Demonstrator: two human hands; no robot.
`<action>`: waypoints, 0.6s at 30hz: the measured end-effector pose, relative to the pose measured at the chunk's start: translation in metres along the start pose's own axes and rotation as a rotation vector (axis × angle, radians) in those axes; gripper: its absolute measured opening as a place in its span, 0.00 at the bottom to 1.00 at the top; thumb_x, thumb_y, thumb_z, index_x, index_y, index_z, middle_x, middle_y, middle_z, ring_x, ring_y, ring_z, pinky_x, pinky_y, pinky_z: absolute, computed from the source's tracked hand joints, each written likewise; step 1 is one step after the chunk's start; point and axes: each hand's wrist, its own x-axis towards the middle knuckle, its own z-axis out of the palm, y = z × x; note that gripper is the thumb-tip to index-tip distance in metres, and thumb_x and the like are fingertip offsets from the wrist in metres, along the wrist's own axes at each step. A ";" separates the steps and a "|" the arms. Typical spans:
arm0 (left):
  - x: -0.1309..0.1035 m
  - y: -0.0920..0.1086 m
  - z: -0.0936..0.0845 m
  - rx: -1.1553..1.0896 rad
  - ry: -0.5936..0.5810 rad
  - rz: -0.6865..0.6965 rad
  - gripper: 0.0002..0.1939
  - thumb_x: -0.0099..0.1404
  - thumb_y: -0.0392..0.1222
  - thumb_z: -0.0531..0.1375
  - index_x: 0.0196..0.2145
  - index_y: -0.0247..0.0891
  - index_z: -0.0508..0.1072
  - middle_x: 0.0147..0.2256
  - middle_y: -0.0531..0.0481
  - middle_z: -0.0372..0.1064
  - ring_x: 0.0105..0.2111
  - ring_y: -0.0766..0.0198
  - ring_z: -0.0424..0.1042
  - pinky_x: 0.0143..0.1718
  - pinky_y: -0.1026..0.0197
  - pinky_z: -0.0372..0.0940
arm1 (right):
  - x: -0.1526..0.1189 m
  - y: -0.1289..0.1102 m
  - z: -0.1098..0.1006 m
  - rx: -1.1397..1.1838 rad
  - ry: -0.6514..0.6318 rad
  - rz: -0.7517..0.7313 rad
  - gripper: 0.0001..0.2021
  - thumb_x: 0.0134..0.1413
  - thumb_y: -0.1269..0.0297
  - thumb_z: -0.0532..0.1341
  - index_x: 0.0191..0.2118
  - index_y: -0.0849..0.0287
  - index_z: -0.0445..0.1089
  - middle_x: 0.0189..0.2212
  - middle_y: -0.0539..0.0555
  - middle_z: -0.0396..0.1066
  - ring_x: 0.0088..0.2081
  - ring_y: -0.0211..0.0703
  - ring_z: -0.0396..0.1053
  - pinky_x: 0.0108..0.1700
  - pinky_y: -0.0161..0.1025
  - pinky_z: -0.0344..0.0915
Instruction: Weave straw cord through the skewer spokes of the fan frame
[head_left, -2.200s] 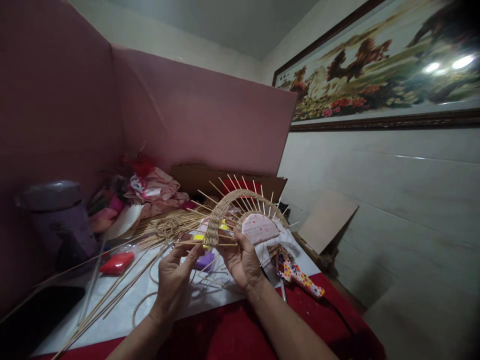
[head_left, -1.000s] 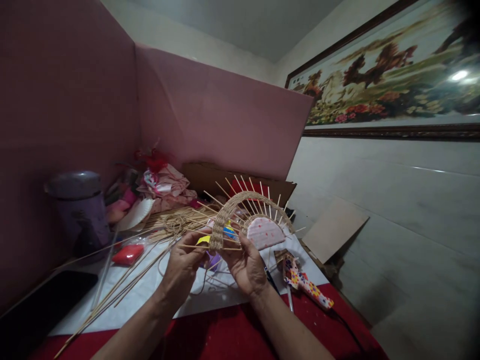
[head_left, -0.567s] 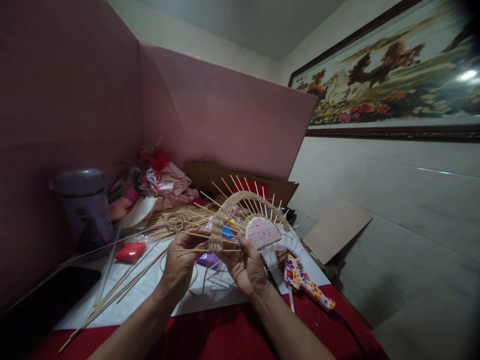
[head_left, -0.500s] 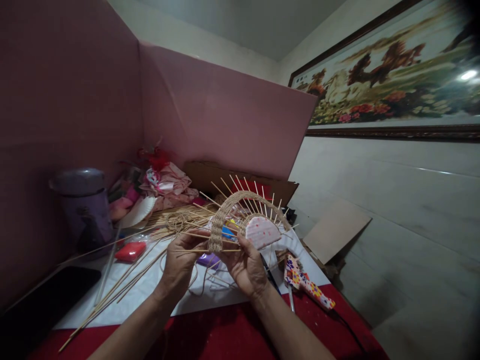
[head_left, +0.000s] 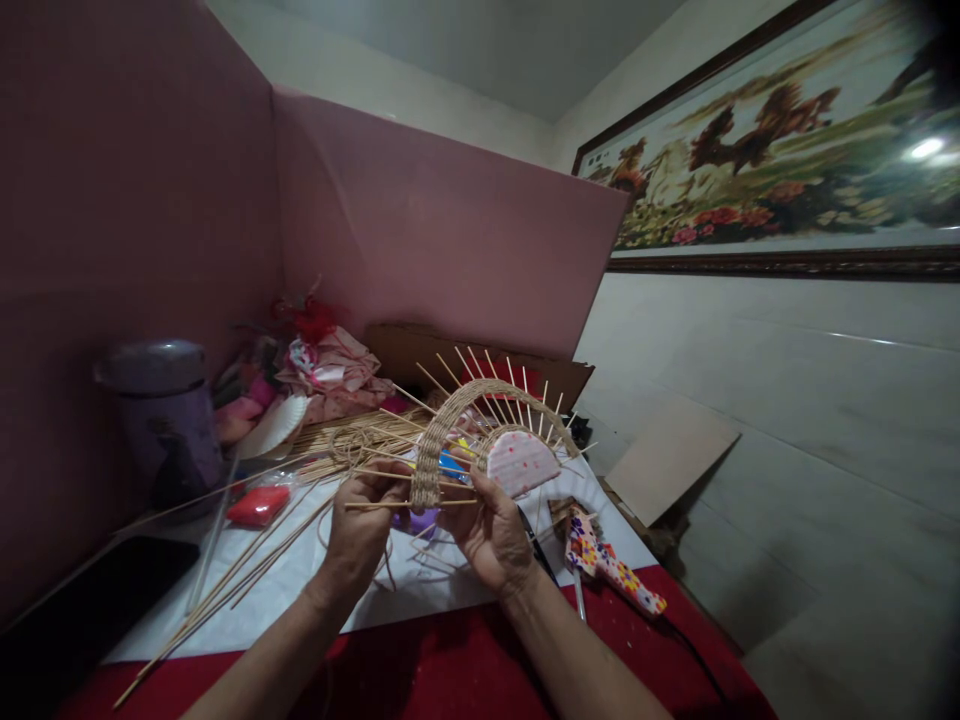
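In both hands (head_left: 360,530), woven fan frame (head_left: 457,425)

Both hands, left hand (head_left: 358,530) and right hand (head_left: 487,530), grip a half-woven wicker fan (head_left: 450,425) above the cluttered table (head_left: 465,660).

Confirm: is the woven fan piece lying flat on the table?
No, both the left hand and right hand hold the woven fan piece upright above the table.

Pink partition boards (head_left: 442,235) stand at back & left of the table (head_left: 465,660), which has a red cover w/ white sheet on top. Right wall (head_left: 810,400) is pale tile, w/ a framed horse painting (head_left: 772,150) catching lamp glare. A brown board (head_left: 667,455) leans on that wall. Ceiling grey, light dim.
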 end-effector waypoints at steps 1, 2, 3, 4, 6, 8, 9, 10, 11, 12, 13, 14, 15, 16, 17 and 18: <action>0.000 0.000 -0.001 -0.001 -0.001 0.003 0.08 0.50 0.38 0.64 0.28 0.34 0.69 0.17 0.57 0.67 0.16 0.69 0.65 0.16 0.67 0.61 | 0.000 0.000 0.000 0.001 0.000 -0.002 0.16 0.51 0.62 0.60 0.47 0.58 0.67 0.32 0.55 0.76 0.34 0.44 0.74 0.35 0.42 0.71; 0.001 -0.001 -0.001 -0.005 0.000 0.005 0.08 0.49 0.37 0.65 0.28 0.34 0.70 0.17 0.57 0.67 0.16 0.69 0.65 0.17 0.67 0.61 | 0.000 -0.001 0.000 0.002 0.001 -0.004 0.16 0.51 0.62 0.60 0.47 0.58 0.67 0.32 0.55 0.76 0.34 0.44 0.74 0.35 0.42 0.71; 0.001 -0.001 -0.002 -0.011 -0.001 0.007 0.08 0.49 0.37 0.65 0.28 0.34 0.70 0.17 0.57 0.67 0.16 0.69 0.65 0.17 0.67 0.61 | 0.000 -0.001 0.000 0.005 0.003 -0.005 0.16 0.51 0.62 0.60 0.47 0.58 0.67 0.32 0.55 0.76 0.34 0.44 0.74 0.35 0.42 0.71; 0.001 -0.002 -0.002 -0.018 -0.003 0.009 0.08 0.49 0.37 0.65 0.28 0.34 0.71 0.17 0.56 0.67 0.16 0.69 0.65 0.17 0.67 0.61 | 0.000 -0.001 0.000 0.007 0.004 -0.004 0.16 0.51 0.62 0.60 0.47 0.58 0.67 0.32 0.55 0.76 0.34 0.44 0.74 0.35 0.42 0.71; 0.002 -0.003 -0.002 -0.033 -0.005 0.015 0.08 0.47 0.36 0.65 0.28 0.34 0.72 0.19 0.55 0.68 0.17 0.69 0.65 0.17 0.67 0.61 | 0.000 -0.002 0.000 0.011 0.006 -0.006 0.16 0.52 0.62 0.60 0.48 0.58 0.66 0.33 0.54 0.76 0.34 0.43 0.74 0.35 0.41 0.70; 0.003 -0.003 -0.003 -0.037 -0.012 0.019 0.08 0.46 0.35 0.66 0.28 0.34 0.74 0.21 0.54 0.70 0.17 0.69 0.65 0.18 0.67 0.61 | 0.001 -0.002 -0.001 0.012 0.002 -0.005 0.16 0.52 0.62 0.59 0.48 0.58 0.66 0.33 0.55 0.76 0.34 0.43 0.74 0.35 0.41 0.71; 0.003 -0.003 -0.003 -0.037 -0.013 0.020 0.08 0.46 0.34 0.66 0.28 0.34 0.74 0.21 0.54 0.70 0.18 0.69 0.65 0.19 0.67 0.61 | 0.001 -0.002 -0.001 0.012 -0.001 -0.006 0.16 0.52 0.62 0.59 0.48 0.58 0.66 0.33 0.55 0.76 0.35 0.43 0.74 0.34 0.41 0.71; 0.003 -0.003 -0.003 -0.037 -0.014 0.021 0.08 0.46 0.34 0.66 0.28 0.34 0.75 0.21 0.54 0.70 0.18 0.69 0.65 0.19 0.67 0.60 | 0.001 -0.002 -0.001 0.010 -0.005 -0.006 0.16 0.53 0.62 0.58 0.48 0.58 0.66 0.33 0.55 0.76 0.35 0.44 0.74 0.34 0.41 0.71; 0.003 -0.003 -0.003 -0.035 -0.015 0.021 0.08 0.46 0.34 0.66 0.28 0.35 0.75 0.20 0.54 0.70 0.18 0.69 0.65 0.19 0.67 0.60 | 0.001 -0.002 -0.001 0.009 -0.009 -0.006 0.16 0.53 0.62 0.58 0.48 0.58 0.66 0.33 0.55 0.76 0.35 0.44 0.74 0.33 0.41 0.71; 0.004 -0.003 -0.004 -0.034 -0.016 0.018 0.08 0.45 0.34 0.66 0.28 0.35 0.76 0.20 0.54 0.70 0.18 0.69 0.65 0.19 0.67 0.60 | 0.001 -0.002 -0.001 0.006 -0.011 -0.006 0.16 0.53 0.62 0.58 0.48 0.58 0.66 0.34 0.55 0.76 0.35 0.44 0.74 0.33 0.41 0.71; 0.004 -0.003 -0.004 -0.033 -0.014 0.017 0.09 0.45 0.34 0.67 0.28 0.35 0.76 0.20 0.54 0.70 0.18 0.69 0.65 0.19 0.67 0.60 | 0.001 -0.003 -0.001 0.004 -0.011 -0.007 0.16 0.53 0.62 0.58 0.48 0.58 0.66 0.34 0.55 0.76 0.35 0.44 0.73 0.33 0.41 0.71; 0.004 -0.003 -0.005 -0.028 -0.015 0.015 0.09 0.45 0.35 0.67 0.28 0.35 0.77 0.20 0.55 0.70 0.17 0.70 0.64 0.18 0.68 0.59 | 0.001 -0.003 -0.001 0.001 -0.010 -0.009 0.15 0.53 0.63 0.58 0.47 0.58 0.66 0.34 0.55 0.76 0.35 0.43 0.73 0.33 0.40 0.71; 0.004 -0.002 -0.006 -0.018 -0.015 0.014 0.09 0.45 0.35 0.67 0.28 0.36 0.77 0.20 0.55 0.69 0.17 0.70 0.63 0.18 0.68 0.58 | 0.001 -0.003 -0.001 0.000 -0.009 -0.010 0.15 0.52 0.63 0.58 0.47 0.58 0.66 0.35 0.54 0.76 0.35 0.43 0.73 0.33 0.40 0.71; 0.004 -0.002 -0.007 -0.001 -0.019 0.015 0.08 0.45 0.35 0.67 0.28 0.36 0.77 0.19 0.55 0.69 0.17 0.71 0.63 0.17 0.69 0.57 | 0.001 -0.003 -0.002 0.000 -0.009 -0.009 0.15 0.52 0.63 0.58 0.47 0.58 0.67 0.34 0.54 0.76 0.35 0.43 0.73 0.32 0.39 0.71; 0.004 -0.001 -0.008 0.022 -0.025 0.019 0.08 0.44 0.36 0.67 0.27 0.36 0.77 0.18 0.55 0.68 0.17 0.71 0.62 0.17 0.69 0.57 | 0.001 -0.004 -0.002 0.001 -0.009 -0.008 0.15 0.52 0.63 0.58 0.47 0.58 0.67 0.34 0.54 0.76 0.34 0.42 0.73 0.31 0.39 0.71; 0.005 -0.001 -0.009 0.048 -0.031 0.031 0.08 0.45 0.36 0.67 0.27 0.36 0.78 0.18 0.55 0.68 0.17 0.71 0.62 0.18 0.69 0.58 | 0.001 -0.004 -0.002 0.001 -0.009 -0.005 0.15 0.53 0.63 0.58 0.47 0.58 0.67 0.33 0.54 0.76 0.33 0.42 0.73 0.31 0.38 0.70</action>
